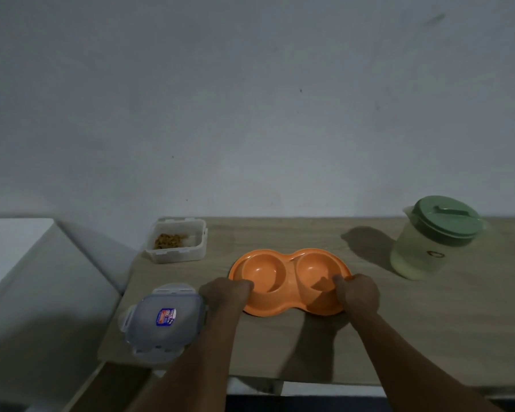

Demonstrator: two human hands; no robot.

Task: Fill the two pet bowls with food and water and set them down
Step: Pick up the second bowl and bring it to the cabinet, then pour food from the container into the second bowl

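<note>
Bowl [290, 281]: one orange moulded unit with two round wells side by side, located at centre frame on the table [428, 322]. Both wells show bare orange plastic. Whether the unit rests flat or is raised off the surface cannot be determined.

Left hand [226, 292]: fingers curled over the rim at the left end of the bowl, gripping it.

Right hand [359, 295]: fingers curled over the rim at the right end of the bowl, gripping it. Both forearms enter from the bottom of the frame.

Container [176, 240]: clear, rectangular, uncovered, upper left of the bowl at the back edge of the table. Brown food [168, 240] lies in its left part.

Lid [162, 319]: clear, with clip tabs and a blue-and-red label, lying flat in the lower left, just beside the left wrist.

Pitcher [434, 239]: translucent, upright, capped in green, at the right of the frame, well apart from the bowl. It holds a pale liquid.
</note>
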